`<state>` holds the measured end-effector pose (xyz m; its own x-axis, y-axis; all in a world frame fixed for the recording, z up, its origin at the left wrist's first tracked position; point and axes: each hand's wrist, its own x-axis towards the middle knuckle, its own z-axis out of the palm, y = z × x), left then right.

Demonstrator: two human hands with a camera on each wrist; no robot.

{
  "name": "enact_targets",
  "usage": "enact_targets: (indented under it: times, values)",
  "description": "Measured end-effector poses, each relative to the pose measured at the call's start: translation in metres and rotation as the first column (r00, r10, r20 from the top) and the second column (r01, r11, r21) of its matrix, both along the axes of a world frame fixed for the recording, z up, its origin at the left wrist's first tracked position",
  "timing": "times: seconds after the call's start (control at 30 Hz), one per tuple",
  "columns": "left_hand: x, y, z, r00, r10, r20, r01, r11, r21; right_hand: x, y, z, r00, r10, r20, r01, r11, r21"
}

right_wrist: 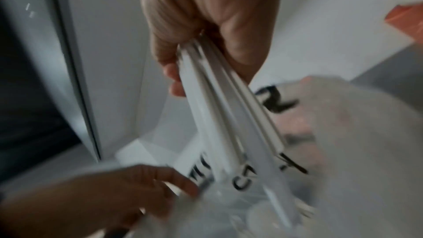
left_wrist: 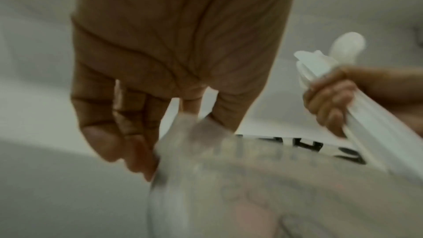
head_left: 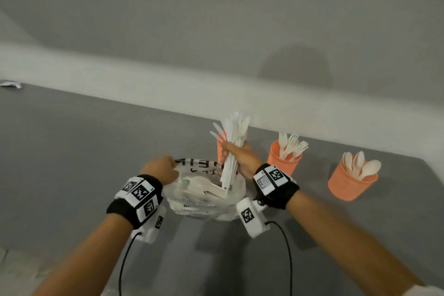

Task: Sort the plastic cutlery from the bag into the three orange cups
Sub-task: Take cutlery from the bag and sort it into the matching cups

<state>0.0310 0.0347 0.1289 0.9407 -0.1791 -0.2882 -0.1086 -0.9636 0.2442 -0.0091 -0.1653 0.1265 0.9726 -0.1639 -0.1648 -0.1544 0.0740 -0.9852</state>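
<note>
A clear plastic bag (head_left: 206,202) with black lettering lies on the grey table, white cutlery inside. My left hand (head_left: 163,168) pinches the bag's left rim (left_wrist: 181,133). My right hand (head_left: 236,154) grips a bundle of white plastic knives (head_left: 231,149) held upright, its lower ends over the bag's mouth (right_wrist: 228,115). Behind that hand stands an orange cup (head_left: 220,149) holding knives, mostly hidden. A second orange cup (head_left: 284,163) holds forks, and a third orange cup (head_left: 352,182) holds spoons.
The grey table (head_left: 72,163) runs far to the left and toward me. A pale wall ledge (head_left: 144,84) borders the table's far edge. A small crumpled wrapper (head_left: 10,84) lies at the far left. Cables hang from both wrist cameras.
</note>
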Motion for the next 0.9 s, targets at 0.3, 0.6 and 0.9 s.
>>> enact_targets:
  times: [0.3,0.6,0.9]
  values:
    - [-0.024,-0.078,0.039,0.835,-0.007,-0.551,-0.539,0.199,-0.819,0.008,-0.027,0.051,0.926,-0.357,0.120,0.316,0.909,0.271]
    - [-0.044,-0.138,0.052,0.674,-0.348,-0.651,-0.712,-0.069,-0.699,-0.002,-0.023,0.051,0.893,-0.360,0.271,0.340,0.933,0.119]
    - [-0.022,-0.157,0.055,0.947,-0.179,-0.268,-0.188,0.366,-0.911,0.002,-0.057,0.035,0.895,-0.357,0.266,0.398,0.910,-0.117]
